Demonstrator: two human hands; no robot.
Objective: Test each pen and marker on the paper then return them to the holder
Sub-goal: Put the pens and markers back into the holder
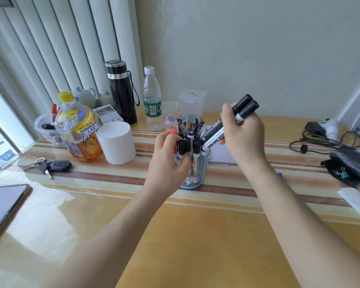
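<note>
— On the striped desk (pixel 195 235), dead centre: is that the holder (pixel 203 172)?

— Yes, a small see-through blue cup, upright, packed with pens (pixel 195 126) at the back and standing markers (pixel 196 145) in front. The paper (pixel 220 155) lies just behind it, to the right.

— What are the hands doing?

— The left hand (pixel 166 163) is wrapped round the holder's left side, fingers curled across its front, thumb up near a red cap (pixel 173 133). The right hand (pixel 244 136) grasps two markers (pixel 246 107) together, tilted, black caps up and away, lower ends pointing at the holder's mouth. Whether they are going in or coming out, I cannot tell.

— How will they handle?

— Light, stiff, smooth plastic, I'd judge. Two in one grip may roll against each other or slip. Take them mid-barrel, not by the cap, which could pull off.

— And the holder?

— Light too, and top-heavy when this full, so it probably tips easily. A steadying grip low on its wall seems wise. Room inside looks tight, so an end may catch on its neighbours.
</note>
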